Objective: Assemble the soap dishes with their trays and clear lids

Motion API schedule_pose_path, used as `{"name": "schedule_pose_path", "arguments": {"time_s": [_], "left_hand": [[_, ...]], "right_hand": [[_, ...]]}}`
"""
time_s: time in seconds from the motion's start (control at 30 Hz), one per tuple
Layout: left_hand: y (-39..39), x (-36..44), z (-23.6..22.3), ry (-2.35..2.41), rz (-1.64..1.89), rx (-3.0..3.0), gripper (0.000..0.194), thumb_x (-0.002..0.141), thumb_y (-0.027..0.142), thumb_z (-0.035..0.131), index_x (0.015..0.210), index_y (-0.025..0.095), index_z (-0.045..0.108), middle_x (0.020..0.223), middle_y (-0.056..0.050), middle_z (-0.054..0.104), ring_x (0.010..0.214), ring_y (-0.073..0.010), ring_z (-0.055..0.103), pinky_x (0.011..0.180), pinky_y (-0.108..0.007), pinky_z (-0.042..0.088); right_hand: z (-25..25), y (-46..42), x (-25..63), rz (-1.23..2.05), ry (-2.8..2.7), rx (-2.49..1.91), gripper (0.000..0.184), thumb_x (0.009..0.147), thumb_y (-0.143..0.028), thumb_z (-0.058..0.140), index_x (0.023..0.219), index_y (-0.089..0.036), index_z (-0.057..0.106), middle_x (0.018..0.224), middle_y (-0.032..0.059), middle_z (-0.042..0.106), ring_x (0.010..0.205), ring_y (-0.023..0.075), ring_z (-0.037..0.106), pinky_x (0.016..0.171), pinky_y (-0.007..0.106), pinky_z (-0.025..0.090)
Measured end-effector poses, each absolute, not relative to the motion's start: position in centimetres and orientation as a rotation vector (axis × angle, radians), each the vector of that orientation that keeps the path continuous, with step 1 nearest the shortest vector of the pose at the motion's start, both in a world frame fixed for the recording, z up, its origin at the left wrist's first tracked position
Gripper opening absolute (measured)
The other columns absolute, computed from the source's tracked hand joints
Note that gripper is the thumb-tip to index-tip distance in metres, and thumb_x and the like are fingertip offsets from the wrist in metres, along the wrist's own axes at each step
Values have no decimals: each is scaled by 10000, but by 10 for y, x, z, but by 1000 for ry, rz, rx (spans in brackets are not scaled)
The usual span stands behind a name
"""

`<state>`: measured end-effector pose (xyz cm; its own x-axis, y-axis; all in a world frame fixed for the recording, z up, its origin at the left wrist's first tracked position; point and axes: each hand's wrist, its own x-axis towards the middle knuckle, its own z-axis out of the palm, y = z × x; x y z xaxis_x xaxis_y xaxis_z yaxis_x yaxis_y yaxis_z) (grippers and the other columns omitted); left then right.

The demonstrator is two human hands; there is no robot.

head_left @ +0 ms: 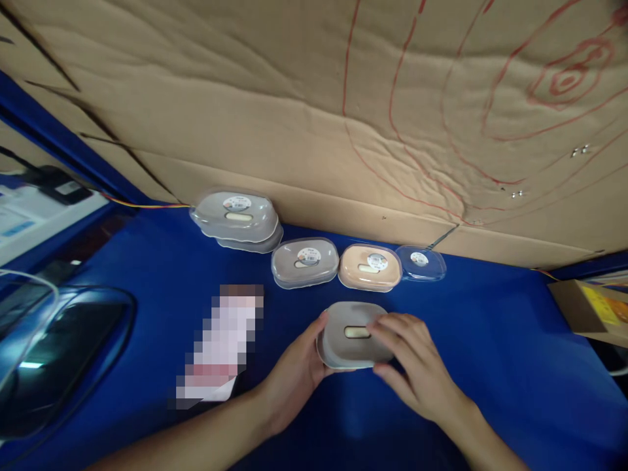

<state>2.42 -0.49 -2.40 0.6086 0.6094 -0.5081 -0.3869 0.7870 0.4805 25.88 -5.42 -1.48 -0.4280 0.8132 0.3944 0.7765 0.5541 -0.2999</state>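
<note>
A grey oval soap box (350, 335) with no lid rests on the blue table (490, 353), held between both hands. My left hand (294, 376) curls around its left side. My right hand (415, 369) lies over its right edge with fingers on top. Behind it stand a lidded grey soap box (305, 261), a lidded peach soap box (370, 267) and a loose clear lid (420, 261). Two stacked grey soap boxes (237, 219) sit further left.
A cardboard sheet (343, 118) with red lines forms the back wall. A blurred-out flat item (220, 347) lies left of my hands. A dark bowl-like container (59, 353) sits at the left edge, a cardboard box (591, 311) at the right.
</note>
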Motion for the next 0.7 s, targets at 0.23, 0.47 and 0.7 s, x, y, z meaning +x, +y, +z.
{"name": "schedule_pose_path", "arguments": {"time_s": [0.23,0.47,0.7], "left_hand": [[-4,23,-19,726,570,320,508,1075,535,508,1422,206,680,1391,-100,745,1307,-317,651,1044,-416,519],[-9,22,-21,712,549,343,502,1057,542,535,1393,204,692,1312,-115,769,1187,-326,695,893,-408,564],[-8,21,-22,705,577,334,443,1046,520,561,1309,201,721,1290,-118,767,1108,-307,699,855,-414,574]], "right_hand": [[-48,-21,307,-91,-2013,-1893,580,1121,-409,442,1656,-229,310,1689,180,422,1595,347,351,1238,594,341],[-56,-18,325,-193,-2077,-1957,531,1089,-470,501,1571,-247,491,1481,196,589,1364,384,565,1100,626,432],[-45,-17,349,-190,-2163,-1912,561,1075,-488,530,1593,-284,459,1587,172,517,1449,377,504,1116,613,415]]}}
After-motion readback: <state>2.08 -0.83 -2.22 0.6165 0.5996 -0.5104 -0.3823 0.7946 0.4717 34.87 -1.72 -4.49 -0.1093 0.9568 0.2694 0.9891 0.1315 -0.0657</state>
